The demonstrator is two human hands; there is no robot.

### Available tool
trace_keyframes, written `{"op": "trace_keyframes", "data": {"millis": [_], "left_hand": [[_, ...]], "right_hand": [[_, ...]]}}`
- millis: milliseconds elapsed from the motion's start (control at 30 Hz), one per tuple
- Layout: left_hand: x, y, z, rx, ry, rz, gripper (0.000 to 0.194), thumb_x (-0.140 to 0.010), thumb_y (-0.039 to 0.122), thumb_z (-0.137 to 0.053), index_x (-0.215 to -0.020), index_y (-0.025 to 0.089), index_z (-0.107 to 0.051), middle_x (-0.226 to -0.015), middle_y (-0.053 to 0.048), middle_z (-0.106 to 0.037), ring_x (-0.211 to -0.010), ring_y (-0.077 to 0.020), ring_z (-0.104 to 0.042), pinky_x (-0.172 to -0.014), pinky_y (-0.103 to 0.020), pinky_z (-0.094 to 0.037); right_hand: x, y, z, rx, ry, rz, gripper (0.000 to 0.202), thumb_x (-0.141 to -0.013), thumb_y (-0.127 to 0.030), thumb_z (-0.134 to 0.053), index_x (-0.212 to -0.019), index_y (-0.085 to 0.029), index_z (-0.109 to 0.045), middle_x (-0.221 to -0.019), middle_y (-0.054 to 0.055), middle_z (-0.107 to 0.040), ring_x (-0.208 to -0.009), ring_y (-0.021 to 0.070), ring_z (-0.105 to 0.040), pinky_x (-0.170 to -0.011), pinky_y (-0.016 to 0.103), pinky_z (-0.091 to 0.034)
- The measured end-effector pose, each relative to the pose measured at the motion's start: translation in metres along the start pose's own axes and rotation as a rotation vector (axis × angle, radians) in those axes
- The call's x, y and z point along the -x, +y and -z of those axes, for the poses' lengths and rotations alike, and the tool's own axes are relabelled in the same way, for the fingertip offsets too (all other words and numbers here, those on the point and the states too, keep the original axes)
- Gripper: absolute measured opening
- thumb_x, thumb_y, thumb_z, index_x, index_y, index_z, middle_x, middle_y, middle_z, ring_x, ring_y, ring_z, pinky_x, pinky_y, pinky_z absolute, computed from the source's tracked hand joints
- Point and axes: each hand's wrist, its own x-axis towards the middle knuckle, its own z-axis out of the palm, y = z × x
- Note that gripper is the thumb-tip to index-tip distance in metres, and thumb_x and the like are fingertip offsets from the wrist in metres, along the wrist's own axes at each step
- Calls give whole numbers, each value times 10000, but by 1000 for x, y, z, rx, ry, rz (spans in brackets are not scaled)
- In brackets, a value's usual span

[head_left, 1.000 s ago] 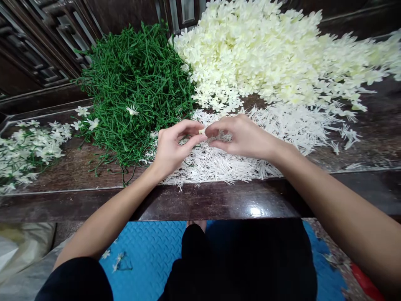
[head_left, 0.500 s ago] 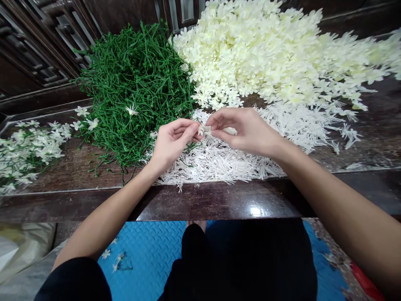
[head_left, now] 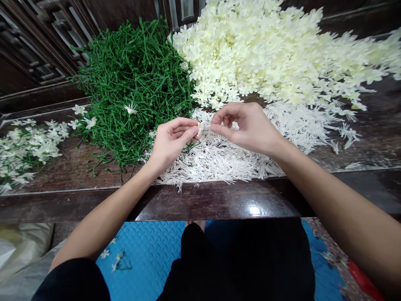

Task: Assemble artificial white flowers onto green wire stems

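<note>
Pinching a small creamy-white flower (head_left: 201, 126), blurred in outline, between thumb and finger of left hand (head_left: 169, 140) at frame centre; gripping a thin white sprig (head_left: 208, 124) in right hand's (head_left: 250, 127) closed fingertips.

A small, pale flower (head_left: 201, 126) is pinched at the fingertips of the left hand (head_left: 171, 140), its creamy-white petals small and partly blurred, with a short green stem (head_left: 189, 146) showing just below the fingers. Thin white strands (head_left: 208, 124) are held at its right side by the fingertips of the right hand (head_left: 247, 125), reaching across the narrow gap between the hands, above a loose heap of similar spiky white strands (head_left: 225, 161) spread on the dark wooden worktop (head_left: 78, 167).
</note>
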Motion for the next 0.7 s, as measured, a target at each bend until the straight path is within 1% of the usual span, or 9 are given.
{"op": "trace_keyframes", "data": {"millis": [67, 167, 233, 300, 333, 400, 500, 600, 700], "left_hand": [[-1, -2, 1, 16, 9, -2, 84, -842, 223, -712, -883, 158, -679, -779, -28, -729, -704, -110, -710, -712, -249, -616], [-1, -4, 2, -16, 13, -39, 88, -862, 235, -703, -899, 162, -672, -793, -28, -722, -698, -102, -699, -696, -248, -610], [-2, -5, 2, -10, 13, -46, 78, -863, 223, -700, -904, 164, -671, -781, -22, -714, -683, -96, -692, -676, -242, -605], [-2, -5, 2, 8, 8, -39, 61, -866, 210, -693, -903, 168, -669, -769, -16, -706, -670, -90, -686, -666, -235, -601], [-2, -6, 2, 10, 2, -35, 58, -871, 211, -687, -906, 170, -667, -768, -15, -704, -671, -89, -687, -667, -235, -601], [-2, -6, 2, 2, -12, -30, 69, -882, 231, -680, -913, 173, -661, -777, -17, -703, -684, -94, -693, -677, -240, -603], [-2, -6, 2, 30, -22, -10, 99, -875, 251, -692, -914, 167, -656, -780, -22, -709, -700, -103, -704, -690, -248, -607], [-3, -4, 1, 110, -14, 23, 115, -836, 239, -730, -890, 161, -663, -748, -14, -713, -676, -103, -703, -682, -242, -607], [-2, -2, -1, 176, -1, 47, 147, -789, 242, -772, -866, 158, -679, -712, 0, -710, -652, -94, -696, -675, -224, -602]], "right_hand": [[0, 0, 0, -86, -4, -18, 135, -798, -359, -716, -785, -247, -641, -832, 65, -682, -742, 238, -607, -719, 453, -554], [1, 0, 0, -180, 16, -20, 105, -802, -312, -708, -854, -243, -649, -898, 75, -684, -810, 248, -637, -790, 456, -564], [0, 1, 0, -185, 29, 20, 98, -818, -295, -689, -884, -224, -676, -934, 86, -695, -852, 252, -643, -834, 469, -552], [-1, 1, 0, -124, 54, 53, 94, -825, -306, -681, -856, -219, -696, -954, 87, -701, -887, 258, -636, -856, 486, -532], [-1, 1, 0, -92, 73, 59, 97, -823, -314, -683, -835, -219, -699, -956, 84, -699, -888, 256, -628, -850, 488, -525], [-1, -1, 0, -95, 84, 49, 112, -812, -331, -699, -815, -219, -695, -906, 71, -690, -827, 239, -611, -793, 469, -525], [0, -5, 1, -234, 47, 33, 130, -795, -345, -732, -807, -224, -688, -825, 45, -682, -750, 213, -616, -739, 434, -542], [3, -8, -1, -320, 27, 29, 114, -762, -297, -771, -790, -226, -687, -827, 34, -698, -761, 211, -657, -767, 425, -572], [4, -9, -3, -380, 18, 41, 118, -729, -226, -795, -777, -221, -688, -801, 31, -706, -727, 203, -669, -754, 414, -602]]}}
